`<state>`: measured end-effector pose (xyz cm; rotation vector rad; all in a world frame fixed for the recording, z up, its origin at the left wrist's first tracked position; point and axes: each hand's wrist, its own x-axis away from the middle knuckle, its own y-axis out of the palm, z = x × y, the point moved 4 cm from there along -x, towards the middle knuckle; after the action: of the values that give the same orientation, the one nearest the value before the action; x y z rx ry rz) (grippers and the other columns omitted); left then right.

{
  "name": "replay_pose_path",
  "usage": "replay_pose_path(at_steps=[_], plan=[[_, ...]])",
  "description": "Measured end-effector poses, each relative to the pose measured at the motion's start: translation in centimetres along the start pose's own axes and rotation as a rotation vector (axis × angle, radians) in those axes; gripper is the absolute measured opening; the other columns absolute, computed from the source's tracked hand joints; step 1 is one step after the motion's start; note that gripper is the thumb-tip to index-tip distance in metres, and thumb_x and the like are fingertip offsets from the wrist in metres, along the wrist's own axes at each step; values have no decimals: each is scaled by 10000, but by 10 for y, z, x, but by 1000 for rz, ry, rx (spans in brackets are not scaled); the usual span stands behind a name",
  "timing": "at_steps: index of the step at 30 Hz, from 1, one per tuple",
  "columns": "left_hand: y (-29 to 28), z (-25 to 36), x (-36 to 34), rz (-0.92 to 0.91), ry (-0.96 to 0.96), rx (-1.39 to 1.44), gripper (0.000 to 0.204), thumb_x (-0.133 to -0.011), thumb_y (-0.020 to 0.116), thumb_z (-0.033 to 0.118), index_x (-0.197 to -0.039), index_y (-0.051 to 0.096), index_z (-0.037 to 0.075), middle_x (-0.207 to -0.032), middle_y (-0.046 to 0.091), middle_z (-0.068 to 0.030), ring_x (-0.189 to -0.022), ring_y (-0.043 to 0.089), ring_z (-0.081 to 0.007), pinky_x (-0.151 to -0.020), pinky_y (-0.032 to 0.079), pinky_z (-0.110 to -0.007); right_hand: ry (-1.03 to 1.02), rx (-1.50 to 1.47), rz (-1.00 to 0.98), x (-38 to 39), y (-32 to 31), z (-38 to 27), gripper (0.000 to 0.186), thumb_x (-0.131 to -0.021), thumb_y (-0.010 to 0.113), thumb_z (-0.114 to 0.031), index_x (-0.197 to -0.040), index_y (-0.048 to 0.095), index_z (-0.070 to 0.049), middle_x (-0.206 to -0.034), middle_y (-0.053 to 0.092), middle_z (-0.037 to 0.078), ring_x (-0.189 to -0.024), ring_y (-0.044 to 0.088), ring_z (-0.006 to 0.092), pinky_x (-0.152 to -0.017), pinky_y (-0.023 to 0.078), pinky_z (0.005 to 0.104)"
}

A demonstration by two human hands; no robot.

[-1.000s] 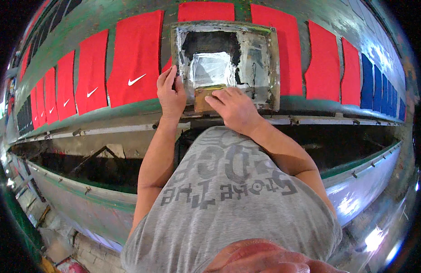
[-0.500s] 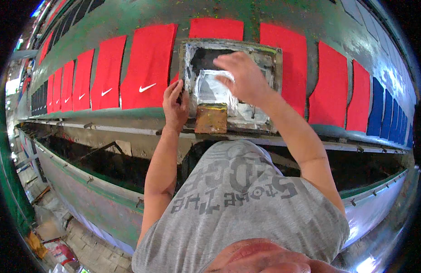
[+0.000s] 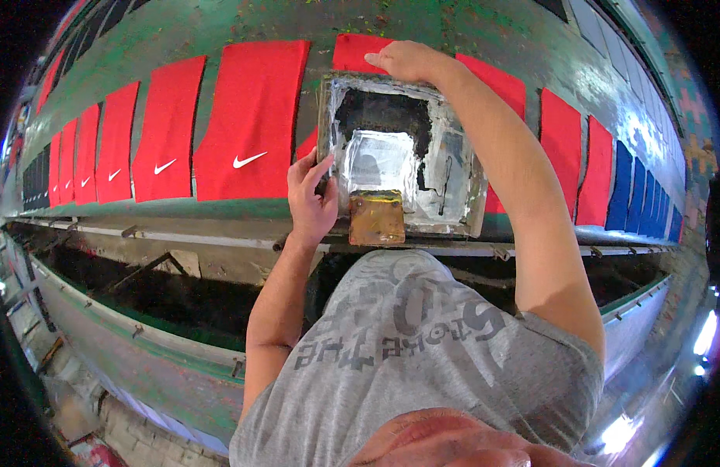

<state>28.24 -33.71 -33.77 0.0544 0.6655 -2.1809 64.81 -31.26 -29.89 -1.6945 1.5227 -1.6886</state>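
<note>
A frame (image 3: 477, 204) partly hides a red panel (image 3: 363, 51), blue panels (image 3: 638, 191) rightward; left hand (image 3: 312, 196) loosely spread, right hand (image 3: 410, 61) unclear in grip.

A fisheye camera on the wearer's head looks down, a gray shirt (image 3: 422, 373) close below the lens and the left hand (image 3: 313, 204) and right hand (image 3: 410, 62) a little farther off. The view faces across a long green table (image 3: 251, 23), whose edges bend toward the rim.
</note>
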Motion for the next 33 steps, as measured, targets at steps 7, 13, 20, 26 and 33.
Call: replay_pose_path(at_steps=[7,13,20,26,33], plan=[[-1,5,2,32,80,62,358,-851,762,-92,-1159,798,87,-1480,655,-273,-1277,631,-422,-1088,521,-492,17,-123,-27,-20,-7,14,871,-1137,414,-761,-1274,816,-1,-1281,796,235,-1232,731,381,-1109,530,500],[-8,15,6,42,172,67,333,-816,782,-109,-1077,805,97,-1532,616,-294,-1293,614,-427,-1094,514,-479,105,-143,-134,-42,-7,33,835,-1126,492,-741,-1342,790,9,-1275,796,169,-1172,723,298,-1075,536,451],[-14,23,7,83,227,69,322,-815,759,-142,-1018,818,101,-1538,600,-276,-1358,602,-418,-1104,521,-463,64,-26,-260,-65,4,43,759,-1164,457,-653,-1410,737,8,-1481,730,227,-1361,668,438,-1195,468,557],[-14,21,10,68,236,122,361,-810,713,-186,-1017,811,94,-1565,535,-261,-1446,580,-429,-1134,530,-448,-105,-112,-118,-44,-19,34,719,-1160,479,-636,-1426,743,-22,-1488,728,209,-1361,676,386,-1172,494,527],[-11,20,9,68,185,218,290,-850,716,-156,-1010,785,77,-1546,551,-264,-1431,600,-420,-1154,516,-447,95,-433,1057,171,-62,103,597,-1143,606,-525,-1455,728,-31,-1268,808,178,-1208,750,323,-1069,557,476]])
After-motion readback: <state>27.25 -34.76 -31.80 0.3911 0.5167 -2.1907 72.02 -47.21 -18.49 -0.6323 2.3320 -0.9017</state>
